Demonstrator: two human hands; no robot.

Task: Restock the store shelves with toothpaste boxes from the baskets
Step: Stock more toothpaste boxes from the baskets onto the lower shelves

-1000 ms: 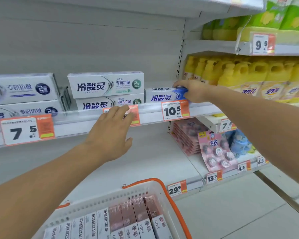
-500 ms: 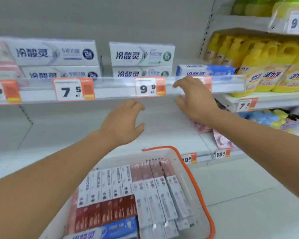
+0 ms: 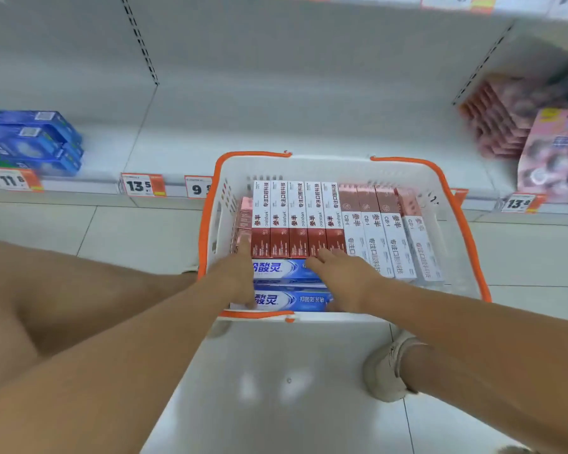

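Inside the white basket (image 3: 453, 224) on the floor: five red-and-white toothpaste boxes (image 3: 297, 221), four pink-topped boxes (image 3: 374, 231), two blue boxes (image 3: 286, 283). Left hand (image 3: 240, 273) and right hand (image 3: 341, 273) both down on the blue boxes, fingers extended, gripping nothing.

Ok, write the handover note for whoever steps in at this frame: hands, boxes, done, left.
Left hand: open, reaching into the basket, fingers on the blue boxes.
Right hand: open, over the same blue boxes, nothing held.
Basket is on the floor at the shelf, full: blue boxes at the near end, red-and-white boxes behind.
Done: nothing lifted yet this round.
Left: grip a box, shelve it, repeat until the basket is emptied.
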